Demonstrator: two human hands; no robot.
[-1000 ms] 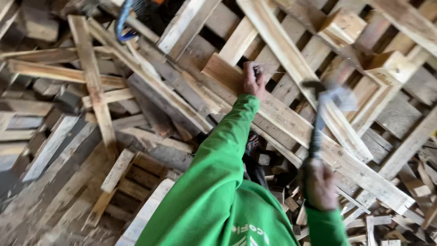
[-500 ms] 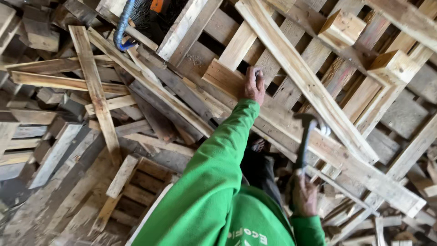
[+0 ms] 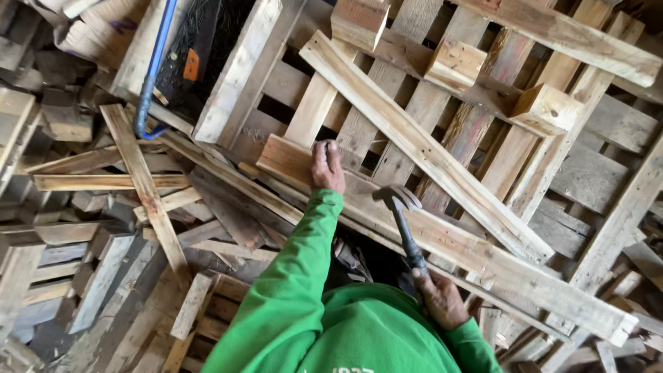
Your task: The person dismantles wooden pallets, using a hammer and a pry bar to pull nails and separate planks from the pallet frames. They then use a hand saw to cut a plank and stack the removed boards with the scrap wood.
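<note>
Hammer [image 3: 402, 224] lowered toward plank [image 3: 442, 242], apparently among pallets [image 3: 483, 117].

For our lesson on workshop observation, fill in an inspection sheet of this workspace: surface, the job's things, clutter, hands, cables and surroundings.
Surface: wooden pallet, tilted, slats weathered.
Job's things: long plank lying across the pallet; hammer, head close above the plank.
Clutter: loose boards and wood blocks heaped all round.
Hands: left hand rests on the plank's end; right hand grips the hammer's handle.
Cables: blue hose or pipe at upper left.
Surroundings: black object beside the hose; green sleeves.
</note>
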